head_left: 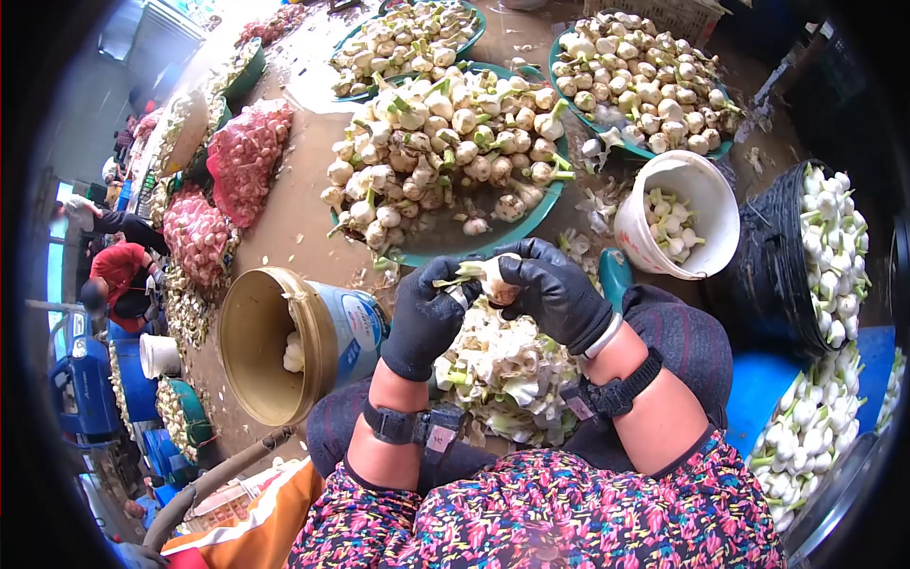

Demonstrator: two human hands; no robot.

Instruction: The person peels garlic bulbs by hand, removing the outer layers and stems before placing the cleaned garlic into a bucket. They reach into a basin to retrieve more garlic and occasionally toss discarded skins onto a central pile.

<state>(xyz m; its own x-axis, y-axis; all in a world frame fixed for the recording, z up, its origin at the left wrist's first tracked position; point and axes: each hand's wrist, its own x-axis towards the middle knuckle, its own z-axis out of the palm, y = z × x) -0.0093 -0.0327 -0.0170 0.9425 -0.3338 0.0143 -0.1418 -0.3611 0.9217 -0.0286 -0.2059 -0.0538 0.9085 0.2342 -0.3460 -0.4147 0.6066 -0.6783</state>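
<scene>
A garlic bulb (495, 283) with brownish, partly loosened skin and a short green stem is held between my two black-gloved hands. My right hand (561, 296) wraps its fingers around the bulb's right side. At the stem end, my left hand (424, 318) is closed with thumb and fingers pinched on the stem and skin. A heap of peeled garlic skins (507, 375) lies below my hands, between my knees. Just beyond them stands a wide green basin (531, 220) piled with unpeeled garlic bulbs (441, 152).
A white bucket (630, 223) with peeled garlic stands at the right, beside a black tub (773, 251) of white bulbs. A tipped beige bucket (327, 332) lies at the left. More basins and red mesh sacks (248, 156) sit farther back. A person in red (118, 275) works at the far left.
</scene>
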